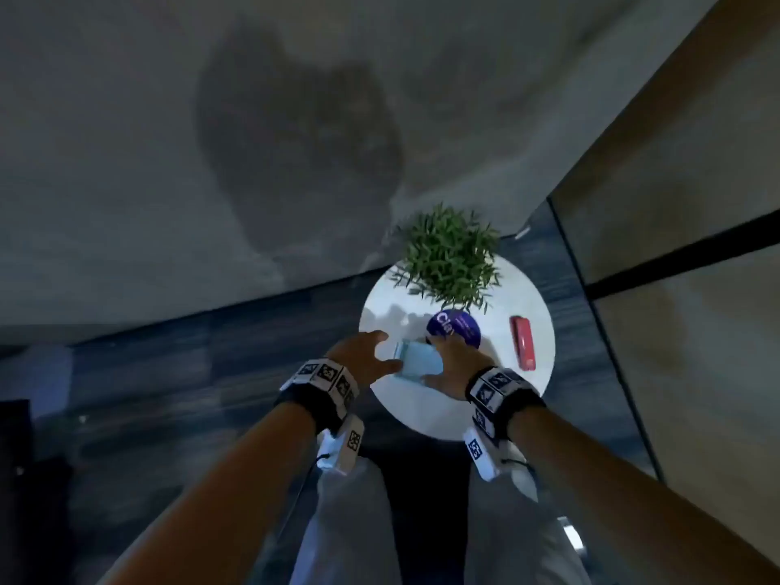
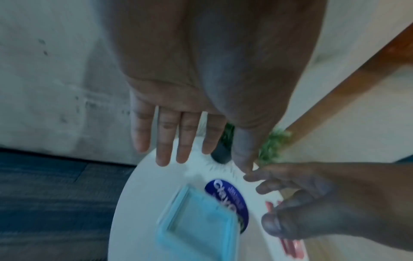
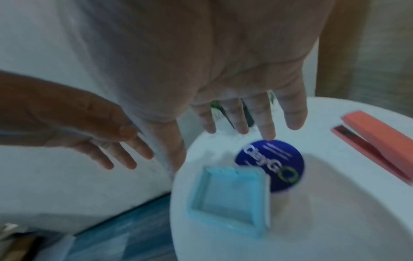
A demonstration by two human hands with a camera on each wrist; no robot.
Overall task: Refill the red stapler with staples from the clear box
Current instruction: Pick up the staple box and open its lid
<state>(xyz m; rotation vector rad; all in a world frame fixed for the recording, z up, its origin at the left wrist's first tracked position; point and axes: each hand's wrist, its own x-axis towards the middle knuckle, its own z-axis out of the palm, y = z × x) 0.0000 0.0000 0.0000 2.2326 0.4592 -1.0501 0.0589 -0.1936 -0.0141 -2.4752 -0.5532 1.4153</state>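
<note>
A pale blue, translucent square box (image 1: 418, 361) (image 2: 198, 224) (image 3: 230, 199) sits on the small round white table (image 1: 426, 411). The red stapler (image 1: 523, 342) (image 3: 380, 146) lies closed near the table's right edge. My left hand (image 1: 371, 352) (image 2: 178, 137) hovers just left of the box with straight, spread fingers. My right hand (image 1: 447, 365) (image 3: 252, 120) hovers just right of it, fingers also straight. In the wrist views neither hand touches the box. The frames are blurred.
A round dark blue tin (image 1: 453, 329) (image 3: 271, 164) with white lettering stands right behind the box. A green potted plant (image 1: 447, 255) takes the back of the table. A wall rises behind the table. Dark striped floor (image 1: 169, 394) lies around it.
</note>
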